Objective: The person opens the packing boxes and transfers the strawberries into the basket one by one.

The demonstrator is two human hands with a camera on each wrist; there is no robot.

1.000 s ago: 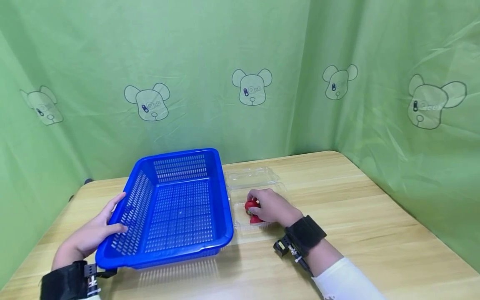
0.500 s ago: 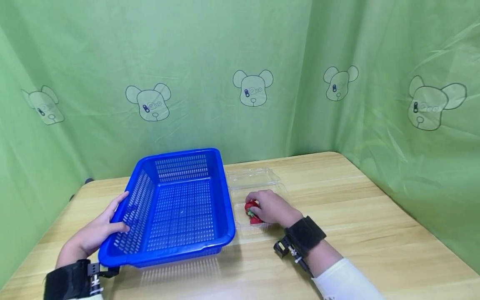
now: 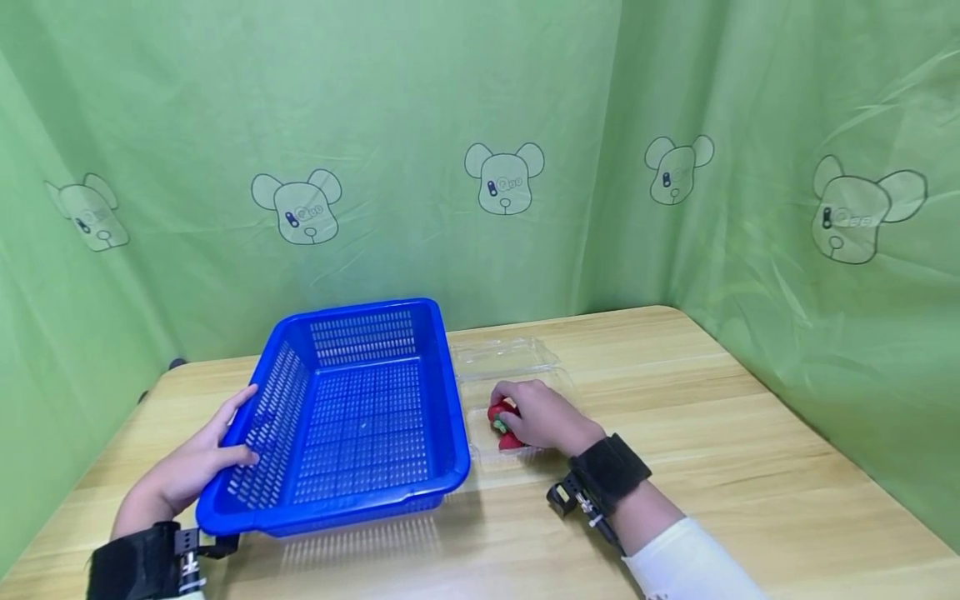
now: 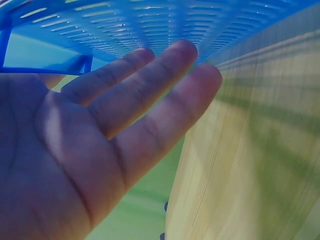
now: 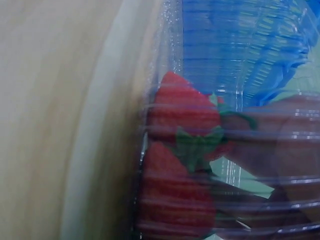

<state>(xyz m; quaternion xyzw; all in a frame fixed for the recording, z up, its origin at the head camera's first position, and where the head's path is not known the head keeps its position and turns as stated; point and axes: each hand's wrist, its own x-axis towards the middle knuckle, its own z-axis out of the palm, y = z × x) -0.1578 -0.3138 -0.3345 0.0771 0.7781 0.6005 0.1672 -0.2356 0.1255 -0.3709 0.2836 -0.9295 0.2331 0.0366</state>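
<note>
Green, bear-printed curtaining (image 3: pixel 405 92) is surrounding a pale wood-grain table (image 3: pixel 712 425) before me. A left hand (image 3: pixel 189 462) is gripping a rectangular blue perforated plastic basket (image 3: pixel 337 507), thumb over its rim, fingers extending outside; a right hand (image 3: pixel 543 417) is pinching one red, green-leaved strawberry (image 3: pixel 497 411) inside a clear plastic box (image 3: pixel 483 437), a second strawberry (image 3: pixel 511 442) lying alongside.

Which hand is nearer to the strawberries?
Right. The right hand touches the strawberries in the clear box; the left hand, farther away, holds the blue basket by its left side.
</note>
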